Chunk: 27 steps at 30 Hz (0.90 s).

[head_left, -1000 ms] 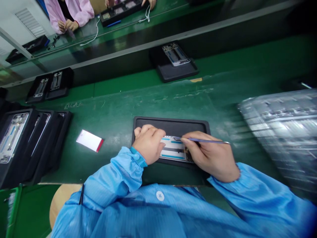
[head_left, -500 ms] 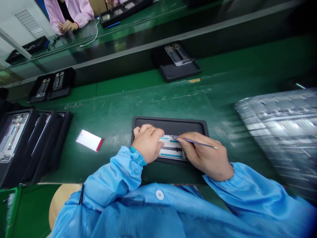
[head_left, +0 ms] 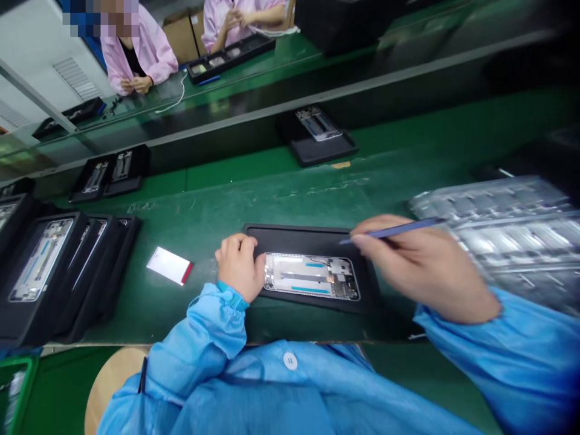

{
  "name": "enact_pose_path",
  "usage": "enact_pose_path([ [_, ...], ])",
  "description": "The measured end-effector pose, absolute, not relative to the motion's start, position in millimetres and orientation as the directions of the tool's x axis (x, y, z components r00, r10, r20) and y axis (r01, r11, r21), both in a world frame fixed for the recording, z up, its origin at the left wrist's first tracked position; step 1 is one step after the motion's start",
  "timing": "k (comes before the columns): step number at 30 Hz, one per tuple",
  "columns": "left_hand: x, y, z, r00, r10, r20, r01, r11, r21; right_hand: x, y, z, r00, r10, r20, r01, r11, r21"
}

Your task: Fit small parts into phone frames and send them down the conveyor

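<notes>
A phone frame point(head_left: 312, 276) with blue strips lies in a black tray point(head_left: 308, 235) on the green bench in front of me. My left hand point(head_left: 240, 266), fingers curled, rests on the tray's left end, touching the frame's left edge. My right hand point(head_left: 421, 266) is raised above the tray's right end, pinching thin blue tweezers point(head_left: 394, 229) whose tip points left. The hand is blurred by motion.
A stack of clear plastic part trays point(head_left: 507, 229) lies at the right. Black trays with phone frames point(head_left: 49, 266) stand at the left. A white card with a red edge point(head_left: 170, 264) lies near them. More trays point(head_left: 317, 133) ride the conveyor; people in pink coats work behind it.
My right hand lifted off the phone frame and moved right with the tweezers. My left hand slid left off the frame to its end, uncovering it.
</notes>
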State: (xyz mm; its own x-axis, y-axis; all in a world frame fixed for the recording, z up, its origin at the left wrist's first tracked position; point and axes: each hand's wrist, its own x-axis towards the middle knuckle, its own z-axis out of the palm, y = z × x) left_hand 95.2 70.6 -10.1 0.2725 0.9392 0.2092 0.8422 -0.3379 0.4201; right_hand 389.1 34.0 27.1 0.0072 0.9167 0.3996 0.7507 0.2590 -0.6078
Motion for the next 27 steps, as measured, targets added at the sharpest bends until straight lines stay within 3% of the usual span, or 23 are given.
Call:
enact_pose_path([
  [3,89.5,68.9,-16.7,0.241,0.956,0.165,0.852,-0.290,0.436,377.1,36.4,13.0,-0.077,0.936,0.344,0.717,0.292,-0.633],
  [10,85.0,69.6,-21.5,0.239,0.965,0.105,0.862,-0.261,0.435,368.9,33.0,-26.2,0.004,0.947,0.320,0.665,0.237,-0.708],
  [20,84.8,72.1,-19.5,0.250,0.965,0.077,0.886,-0.260,0.383,367.5,32.8,-26.3,0.008,0.924,0.383,0.697,0.269,-0.665],
  [27,85.3,73.1,-17.0,0.254,0.966,0.045,0.908,-0.254,0.332,360.1,29.2,-32.4,-0.115,0.883,0.455,0.755,0.375,-0.537],
])
